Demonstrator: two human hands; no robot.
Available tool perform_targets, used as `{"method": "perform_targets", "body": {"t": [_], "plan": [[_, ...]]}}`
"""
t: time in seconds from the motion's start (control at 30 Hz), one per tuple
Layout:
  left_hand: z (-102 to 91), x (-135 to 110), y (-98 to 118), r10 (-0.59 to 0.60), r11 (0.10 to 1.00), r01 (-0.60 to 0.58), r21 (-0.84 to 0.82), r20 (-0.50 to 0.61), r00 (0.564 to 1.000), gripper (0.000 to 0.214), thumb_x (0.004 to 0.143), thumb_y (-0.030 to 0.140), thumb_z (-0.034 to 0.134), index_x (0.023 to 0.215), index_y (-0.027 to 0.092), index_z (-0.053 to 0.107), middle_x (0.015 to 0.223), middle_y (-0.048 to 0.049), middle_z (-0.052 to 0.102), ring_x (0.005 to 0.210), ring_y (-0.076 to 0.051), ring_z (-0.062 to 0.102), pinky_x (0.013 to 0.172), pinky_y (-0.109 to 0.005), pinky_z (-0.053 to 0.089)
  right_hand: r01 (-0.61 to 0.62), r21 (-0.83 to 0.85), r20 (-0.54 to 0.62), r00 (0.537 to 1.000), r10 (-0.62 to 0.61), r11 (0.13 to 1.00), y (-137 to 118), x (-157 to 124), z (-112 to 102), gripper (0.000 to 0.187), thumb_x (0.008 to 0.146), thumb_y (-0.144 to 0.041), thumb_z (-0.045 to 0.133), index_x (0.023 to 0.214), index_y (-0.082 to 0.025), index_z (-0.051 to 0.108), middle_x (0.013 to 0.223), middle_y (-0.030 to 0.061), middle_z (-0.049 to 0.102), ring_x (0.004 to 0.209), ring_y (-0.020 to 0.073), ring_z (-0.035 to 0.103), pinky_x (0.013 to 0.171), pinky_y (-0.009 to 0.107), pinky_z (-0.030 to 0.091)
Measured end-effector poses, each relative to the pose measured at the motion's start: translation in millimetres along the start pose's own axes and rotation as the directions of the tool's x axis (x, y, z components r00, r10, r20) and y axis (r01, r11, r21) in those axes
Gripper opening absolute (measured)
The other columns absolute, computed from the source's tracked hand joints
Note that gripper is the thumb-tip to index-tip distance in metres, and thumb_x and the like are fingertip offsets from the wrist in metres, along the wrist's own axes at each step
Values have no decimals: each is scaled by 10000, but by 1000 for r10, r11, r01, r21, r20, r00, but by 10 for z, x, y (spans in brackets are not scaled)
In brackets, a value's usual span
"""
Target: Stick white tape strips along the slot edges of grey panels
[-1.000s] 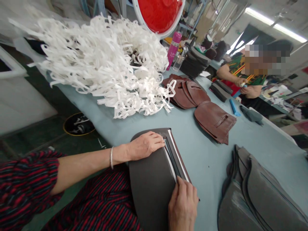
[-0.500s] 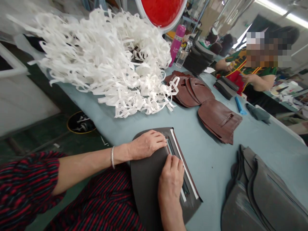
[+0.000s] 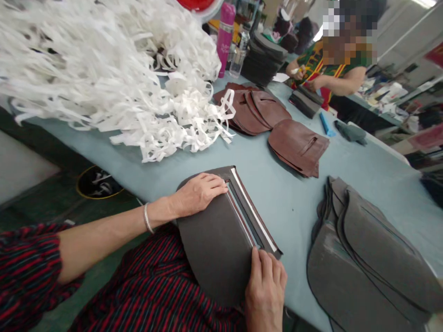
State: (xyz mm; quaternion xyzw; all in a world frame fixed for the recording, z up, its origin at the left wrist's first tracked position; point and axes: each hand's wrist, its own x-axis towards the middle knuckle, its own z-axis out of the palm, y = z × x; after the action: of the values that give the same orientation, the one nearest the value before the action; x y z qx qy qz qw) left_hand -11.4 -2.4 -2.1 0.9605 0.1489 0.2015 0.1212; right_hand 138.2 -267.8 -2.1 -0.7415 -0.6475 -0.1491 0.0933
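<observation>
A dark grey panel [image 3: 211, 244] with a curved outer edge lies across my lap and the table's near edge. Along its straight side runs a long slot [image 3: 242, 203] with a narrow brown edging, and a white strip [image 3: 254, 210] lies parallel to it. My left hand [image 3: 199, 196] grips the panel at the slot's far end, fingers close together and tips at the opening. At the near end, the fingertips of my right hand [image 3: 266, 283] are closed on the slot's edge; its thumb is hidden.
A big heap of white strips [image 3: 114, 74] covers the table's left. Brown leather pieces [image 3: 299, 145] lie ahead, and grey panels [image 3: 367, 258] are stacked at right. Behind stand a pink bottle [image 3: 225, 41] and a dark stack [image 3: 265, 60]. Another person [image 3: 332, 78] works across the table.
My right hand has slid along the slot from its middle to the near end, uncovering the edging. My left hand stays at the far end. The camera view has shifted.
</observation>
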Motion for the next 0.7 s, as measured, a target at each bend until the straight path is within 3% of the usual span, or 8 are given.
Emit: {"method": "perform_targets", "body": {"t": [0.27,0.37,0.5,0.63,0.7], "plan": [[-60,35,76,-26,1000,26,7,97,995,307,960,130,378,1211,189,544,1252,-40,569,1212,-186,446,1005,-384,367,-143,196,-92,982,163,970,38,-95,55,201,894,-69,447,1045,-134,563,1205,160,559,1152,298,459,919,516,406],[-37,37,42,-19,1000,18,5,90,996,304,963,126,367,1201,184,547,1243,-35,574,1209,-184,451,998,-390,372,-140,235,-105,980,168,962,49,-97,68,232,891,-39,433,1065,-134,553,1260,155,562,1192,289,454,947,512,376],[-5,47,12,-3,1000,2,17,61,998,297,958,133,376,1187,179,558,1229,-46,585,1188,-194,478,980,-400,391,-116,273,-87,986,145,955,77,-77,68,290,896,-37,403,1117,-151,554,1183,110,629,1146,251,493,958,485,351],[7,37,362,7,999,-9,53,47,999,286,941,157,424,1186,184,568,1196,-64,618,1270,-251,421,1029,-466,333,-114,233,-100,985,140,966,81,-68,111,333,897,-72,386,1167,-148,567,1105,110,657,1069,252,529,936,481,354],[38,19,656,111,994,-111,-6,93,989,301,937,241,466,1221,183,547,1221,-61,612,1281,-236,417,1076,-449,286,-94,187,-88,990,112,978,86,-65,162,389,910,-114,338,1238,-138,546,1060,122,664,1028,265,544,912,490,358]]}}
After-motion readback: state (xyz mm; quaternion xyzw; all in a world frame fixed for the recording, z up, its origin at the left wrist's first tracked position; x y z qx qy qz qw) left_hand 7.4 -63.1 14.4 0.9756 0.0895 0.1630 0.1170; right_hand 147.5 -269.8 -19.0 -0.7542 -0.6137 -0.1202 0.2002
